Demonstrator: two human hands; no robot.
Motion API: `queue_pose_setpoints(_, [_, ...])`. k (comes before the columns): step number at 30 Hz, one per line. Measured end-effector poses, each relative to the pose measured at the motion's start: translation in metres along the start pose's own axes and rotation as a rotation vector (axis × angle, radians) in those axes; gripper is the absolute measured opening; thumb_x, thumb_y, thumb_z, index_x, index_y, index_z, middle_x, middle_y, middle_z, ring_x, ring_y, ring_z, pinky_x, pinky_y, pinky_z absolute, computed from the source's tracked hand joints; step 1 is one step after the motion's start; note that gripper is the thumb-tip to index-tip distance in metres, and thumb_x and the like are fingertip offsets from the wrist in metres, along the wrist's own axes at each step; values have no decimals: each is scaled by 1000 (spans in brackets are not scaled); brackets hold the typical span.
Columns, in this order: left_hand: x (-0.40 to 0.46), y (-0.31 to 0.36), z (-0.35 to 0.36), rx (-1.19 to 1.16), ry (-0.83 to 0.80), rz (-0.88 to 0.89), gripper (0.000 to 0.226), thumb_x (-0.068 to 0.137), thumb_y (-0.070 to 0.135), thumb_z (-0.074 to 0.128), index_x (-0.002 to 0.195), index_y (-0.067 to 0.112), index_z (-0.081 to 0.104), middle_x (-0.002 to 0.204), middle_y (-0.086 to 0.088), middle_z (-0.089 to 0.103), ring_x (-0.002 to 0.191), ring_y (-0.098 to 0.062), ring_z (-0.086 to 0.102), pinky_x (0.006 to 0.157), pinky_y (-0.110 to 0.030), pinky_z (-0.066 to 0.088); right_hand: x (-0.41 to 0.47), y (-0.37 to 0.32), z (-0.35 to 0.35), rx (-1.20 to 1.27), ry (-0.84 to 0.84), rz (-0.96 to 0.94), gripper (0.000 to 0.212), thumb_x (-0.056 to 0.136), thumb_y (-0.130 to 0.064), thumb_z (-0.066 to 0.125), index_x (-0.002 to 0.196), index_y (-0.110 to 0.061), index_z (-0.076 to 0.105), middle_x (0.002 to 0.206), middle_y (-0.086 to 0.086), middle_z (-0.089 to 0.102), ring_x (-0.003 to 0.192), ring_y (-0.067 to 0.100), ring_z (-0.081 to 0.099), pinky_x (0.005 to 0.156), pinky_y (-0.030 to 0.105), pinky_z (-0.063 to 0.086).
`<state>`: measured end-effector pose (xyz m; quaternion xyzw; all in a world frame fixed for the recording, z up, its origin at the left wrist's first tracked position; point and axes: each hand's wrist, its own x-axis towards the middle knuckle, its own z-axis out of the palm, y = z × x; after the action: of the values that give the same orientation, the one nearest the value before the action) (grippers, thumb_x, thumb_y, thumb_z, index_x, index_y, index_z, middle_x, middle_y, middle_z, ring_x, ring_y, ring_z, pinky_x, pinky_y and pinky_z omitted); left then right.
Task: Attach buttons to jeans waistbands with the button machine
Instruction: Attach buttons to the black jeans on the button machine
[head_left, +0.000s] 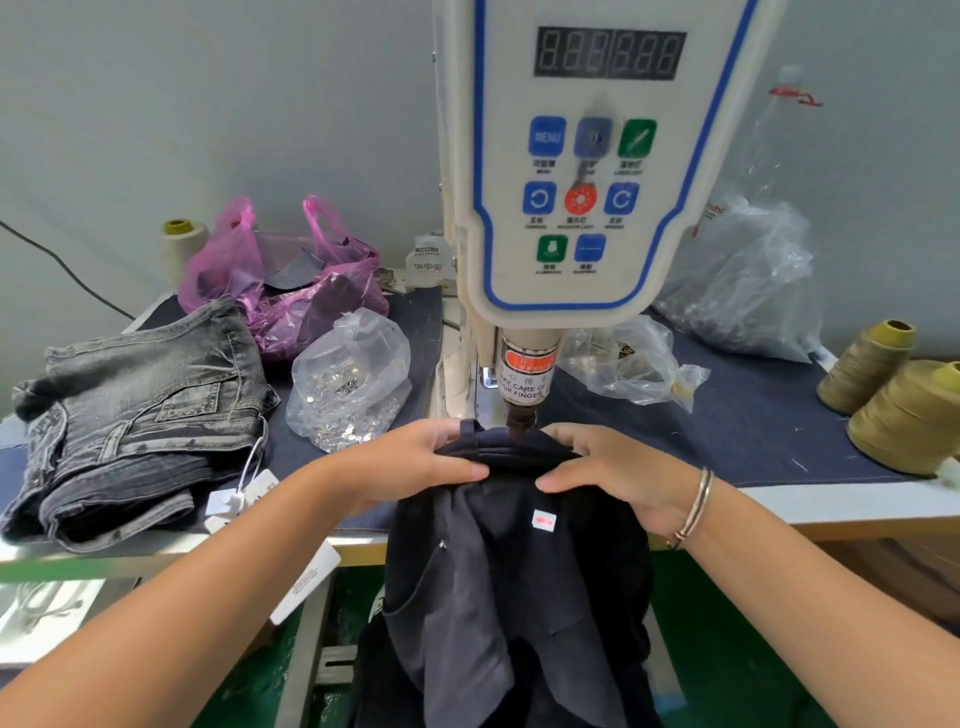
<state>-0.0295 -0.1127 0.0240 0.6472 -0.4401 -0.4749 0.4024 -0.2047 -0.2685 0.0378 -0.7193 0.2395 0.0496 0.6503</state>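
Denim, dark navy and soft, makes up the jeans (514, 571), which hang limp off the front edge of the counter (779, 431) with only the waistband (506, 447) lifted under the ram (519, 423) of the button machine (597, 171), at 12 o'clock from the hands. I judge the cloth light enough to lift one-handed, but floppy and heavy in its hanging length, so it will tend to drag itself back off the edge; the doubled waistband is the stiffest part and the sensible place to take hold, close on either side of the ram yet clear of it, as the warning label on the machine advises. The left hand (415, 462) is clenched on the waistband at 9 o'clock of the ram, thumb on top and fingers wrapped behind; the right hand (618, 467) holds it likewise at 3 o'clock, stretching the band flat between them. At 10 o'clock a clear plastic bag (353, 374) lies open with small silvery metal pieces, probably buttons or tacks, slippery and easy to scatter. Behind it a pink bag (291, 280) holds dark fabric scraps. At 2 o'clock a larger clear bag (748, 280) seems to hold more small hardware, though I cannot tell what, and a crumpled clear bag (628, 364) lies nearer. Folded grey jeans (135, 421) rest at 9 o'clock.
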Motion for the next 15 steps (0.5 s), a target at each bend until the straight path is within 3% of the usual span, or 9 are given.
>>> queue_pose_setpoints(3, [9, 2, -3, 73, 42, -35, 26, 94, 15, 61, 116, 29, 63, 119, 10, 69, 113, -5, 62, 96, -19, 45, 9, -5, -6, 2, 25, 43, 32, 86, 2, 61, 117, -4, 62, 108, 17, 68, 95, 23, 65, 90, 33, 50])
queue_pose_setpoints(6, [10, 2, -7, 35, -37, -105, 29, 88, 28, 68, 117, 24, 64, 117, 8, 70, 112, -6, 63, 92, -17, 47, 16, -6, -11, -44, 27, 20, 32, 86, 1, 61, 117, -3, 62, 112, 19, 67, 97, 23, 64, 90, 31, 49])
queue_pose_setpoints(9, [7, 4, -12, 84, -120, -206, 44, 74, 40, 75, 114, 25, 65, 113, 10, 71, 110, -7, 64, 100, -26, 44, 22, -6, -15, -56, -1, -10, 33, 86, -1, 60, 118, -7, 64, 117, 14, 68, 108, 24, 64, 93, 26, 48])
queue_pose_setpoints(12, [8, 2, -16, 92, -82, -228, 71, 68, 44, 77, 132, 22, 55, 131, 9, 61, 126, -9, 52, 113, -36, 33, 25, -6, -18, -74, -17, -30, 33, 87, -4, 60, 119, -10, 65, 118, 11, 68, 114, 24, 61, 100, 29, 45])
queue_pose_setpoints(13, [8, 1, -16, 50, -71, -224, 77, 67, 44, 78, 136, 22, 51, 136, 8, 58, 129, -10, 50, 113, -36, 34, 26, -6, -20, -59, -29, -25, 33, 87, -5, 60, 120, -10, 65, 118, 11, 68, 114, 25, 62, 102, 32, 45])
queue_pose_setpoints(15, [9, -1, -16, -39, -82, -214, 57, 72, 37, 75, 126, 28, 58, 128, 9, 64, 121, -6, 57, 100, -27, 43, 26, -5, -22, -20, -57, -6, 34, 88, -7, 60, 122, -10, 64, 118, 12, 68, 113, 26, 62, 102, 35, 46])
